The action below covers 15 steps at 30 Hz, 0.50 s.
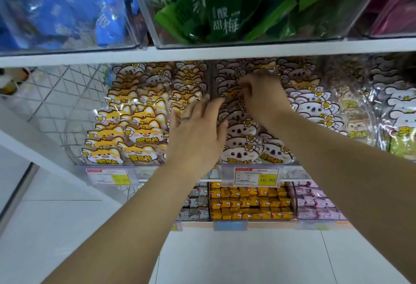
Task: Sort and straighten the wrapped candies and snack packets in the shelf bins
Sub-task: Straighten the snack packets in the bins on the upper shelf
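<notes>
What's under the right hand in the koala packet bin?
The right hand lies on rows of clear koala-print snack packets standing in the clear plastic bin. Its fingers reach among the rear rows. Whatever they grip, and the packets directly beneath, is covered.

Middle shelf: yellow fox-print snack packets (135, 126) stand in overlapping upright rows in the left clear bin (74, 139). Right of them, grey koala-print packets (238, 146) fill the adjoining bin, rows less even. Near, lower shelf: orange wrapped candies (249, 202) packed flat, grey candies (195, 205) left, pink candies (315, 205) right.
</notes>
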Tool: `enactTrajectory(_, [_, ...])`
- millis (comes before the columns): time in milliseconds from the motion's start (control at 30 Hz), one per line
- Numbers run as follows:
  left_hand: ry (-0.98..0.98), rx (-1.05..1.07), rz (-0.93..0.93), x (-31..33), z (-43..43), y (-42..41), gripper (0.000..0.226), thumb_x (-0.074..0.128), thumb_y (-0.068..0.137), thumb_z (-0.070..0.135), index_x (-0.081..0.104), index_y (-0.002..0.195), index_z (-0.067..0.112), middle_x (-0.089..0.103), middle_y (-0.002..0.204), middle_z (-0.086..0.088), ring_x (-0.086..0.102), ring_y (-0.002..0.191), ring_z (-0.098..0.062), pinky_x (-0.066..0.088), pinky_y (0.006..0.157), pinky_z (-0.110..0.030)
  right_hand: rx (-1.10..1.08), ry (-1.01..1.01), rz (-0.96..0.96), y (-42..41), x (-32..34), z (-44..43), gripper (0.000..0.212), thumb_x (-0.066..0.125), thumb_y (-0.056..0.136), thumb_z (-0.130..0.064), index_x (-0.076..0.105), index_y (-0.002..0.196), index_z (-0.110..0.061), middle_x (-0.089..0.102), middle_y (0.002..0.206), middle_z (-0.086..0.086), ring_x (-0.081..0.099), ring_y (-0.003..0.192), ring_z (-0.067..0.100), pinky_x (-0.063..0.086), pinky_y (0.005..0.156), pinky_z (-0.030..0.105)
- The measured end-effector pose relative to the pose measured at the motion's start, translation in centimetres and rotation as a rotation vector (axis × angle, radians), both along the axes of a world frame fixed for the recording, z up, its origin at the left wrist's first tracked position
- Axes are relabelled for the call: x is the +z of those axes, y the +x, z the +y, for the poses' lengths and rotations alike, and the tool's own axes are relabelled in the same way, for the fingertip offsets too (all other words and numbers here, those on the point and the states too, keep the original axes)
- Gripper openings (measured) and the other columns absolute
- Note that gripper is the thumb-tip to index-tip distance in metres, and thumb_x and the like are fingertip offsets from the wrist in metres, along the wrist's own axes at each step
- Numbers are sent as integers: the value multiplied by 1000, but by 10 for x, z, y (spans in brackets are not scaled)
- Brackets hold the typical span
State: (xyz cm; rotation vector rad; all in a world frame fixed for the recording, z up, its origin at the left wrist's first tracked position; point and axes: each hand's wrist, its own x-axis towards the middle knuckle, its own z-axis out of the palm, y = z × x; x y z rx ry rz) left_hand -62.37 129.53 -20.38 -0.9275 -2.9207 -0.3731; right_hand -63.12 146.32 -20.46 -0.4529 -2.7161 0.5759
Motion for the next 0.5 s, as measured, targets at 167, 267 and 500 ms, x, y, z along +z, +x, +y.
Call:
enactTrajectory(167, [-12,1,4,2,0,-1,47,33,97,40,25,143,34,31,150,5,25,139,-19,12,114,-52,-28,-27,111,-1,-3,0,20,55,91,-10,71,103,-11,60,111,12,55,103,25,34,79,18])
enactTrajectory(267, [9,6,6,1,1,-1,46,34,97,39,26,142,34,34,148,6,27,138,-19,13,113,-53,-40,-55,239,4,-4,-1,16,58,89,-10,71,99,-10,60,108,13,56,98,28,37,77,21])
enactTrajectory(500, [-4,24,-16,3,1,-1,48,36,96,37,26,143,28,34,148,3,34,135,-23,13,113,-54,-3,-181,467,34,16,-28,12,52,88,-10,61,97,-9,50,112,9,56,74,17,45,65,28])
